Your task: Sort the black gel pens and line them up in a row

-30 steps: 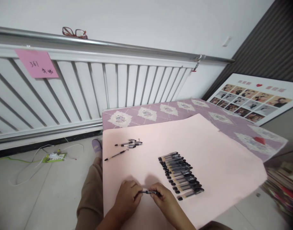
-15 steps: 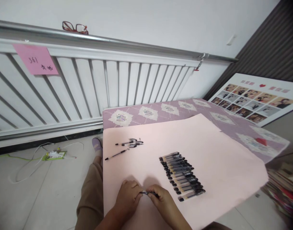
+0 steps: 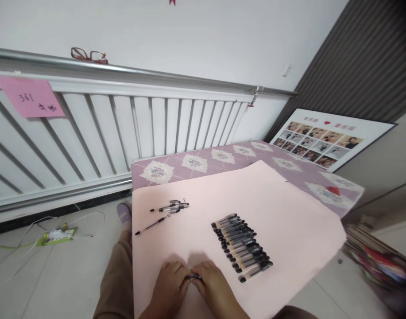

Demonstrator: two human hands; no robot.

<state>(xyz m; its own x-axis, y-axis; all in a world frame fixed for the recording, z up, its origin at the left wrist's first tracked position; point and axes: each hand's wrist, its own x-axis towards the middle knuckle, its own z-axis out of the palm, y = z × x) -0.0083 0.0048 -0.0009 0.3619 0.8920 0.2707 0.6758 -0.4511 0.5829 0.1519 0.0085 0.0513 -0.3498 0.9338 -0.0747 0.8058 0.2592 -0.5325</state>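
Close together over the near part of the pink sheet [image 3: 189, 235], both my hands are closed on one dark pen [image 3: 195, 276]. My left hand [image 3: 172, 281] pinches its left end, and my right hand [image 3: 211, 281] grips the right end; the fingers hide most of it. To the right of my hands, a slanting row of several black-capped pens [image 3: 239, 246] lies side by side. Farther back on the left, a few pen parts and caps [image 3: 174, 206] lie in a loose group, with one uncapped pen [image 3: 151, 226] in front of them.
The sheet covers a table with a purple patterned cloth [image 3: 203, 161]. A white radiator [image 3: 163, 119] runs behind it, with glasses [image 3: 90, 55] on the pipe above. A photo board [image 3: 317, 139] leans at the back right. A power strip [image 3: 58, 236] and cables lie on the floor.
My hands have come closer together on the pen, and less of it shows between them. The camera view has shifted, so the scene sits farther left. The pens on the sheet lie as before.
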